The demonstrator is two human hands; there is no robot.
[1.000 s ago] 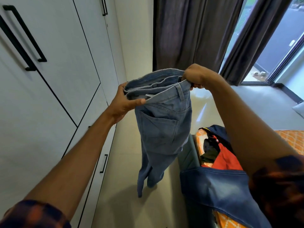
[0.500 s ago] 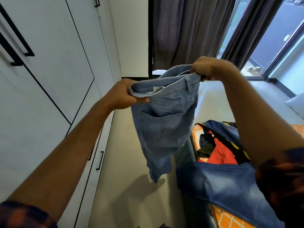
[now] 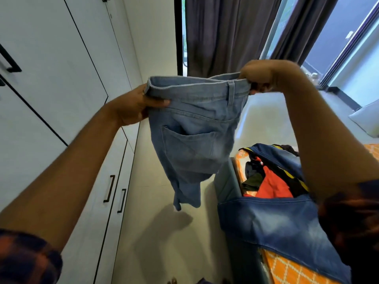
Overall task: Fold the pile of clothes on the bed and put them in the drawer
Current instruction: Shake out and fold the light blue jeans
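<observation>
Pale floor (image 3: 155, 253) between wardrobe (image 3: 51, 78) and bed (image 3: 287, 270); jeans (image 3: 194, 140) in grip of left hand (image 3: 133, 107), right hand (image 3: 260, 76)

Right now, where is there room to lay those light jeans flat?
The bare floor between the drawers and the bed is free; the light jeans hang above it. On the bed, only a small orange patch beside the dark jeans shows bare. The near corner is crowded with the clothes pile.

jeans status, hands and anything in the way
Left hand and right hand grip jeans waistband, legs hanging. Pile on bed. Cupboard shut.
</observation>
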